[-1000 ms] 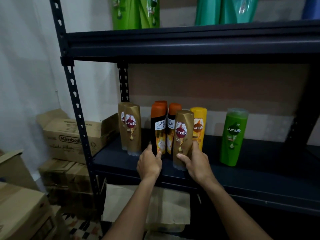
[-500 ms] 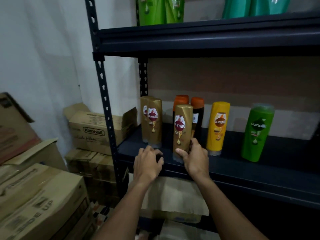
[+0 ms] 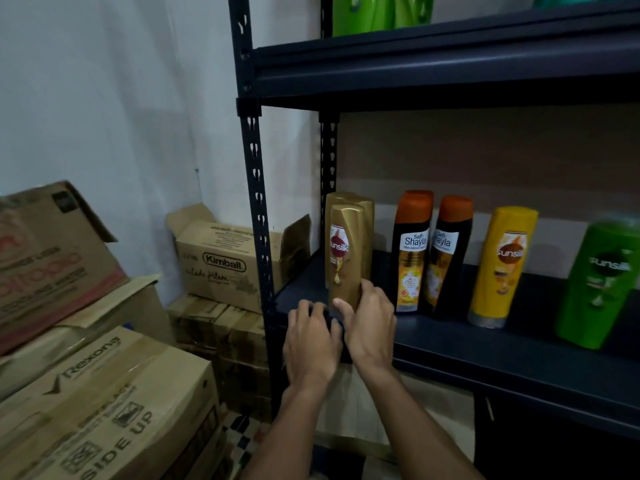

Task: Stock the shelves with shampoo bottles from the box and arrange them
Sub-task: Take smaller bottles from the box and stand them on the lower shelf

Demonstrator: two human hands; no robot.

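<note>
Gold bottle (image 3: 346,251) has shifted to the left end of the shelf (image 3: 485,351), right hand (image 3: 372,329) curled round its base. Left hand (image 3: 311,344), fingers loosely curled, rests on the front edge.

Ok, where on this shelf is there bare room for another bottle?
Bare shelf runs along the front edge, before the Shayla bottles, yellow bottle and green bottle. A gap lies between yellow and green. Crowded at the left corner: gold bottles, left hand, right hand.

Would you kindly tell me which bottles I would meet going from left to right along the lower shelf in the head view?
The gold Sunsilk bottle, first black Shayla bottle, second black Shayla bottle, yellow Sunsilk bottle, green Sunsilk bottle.
</note>
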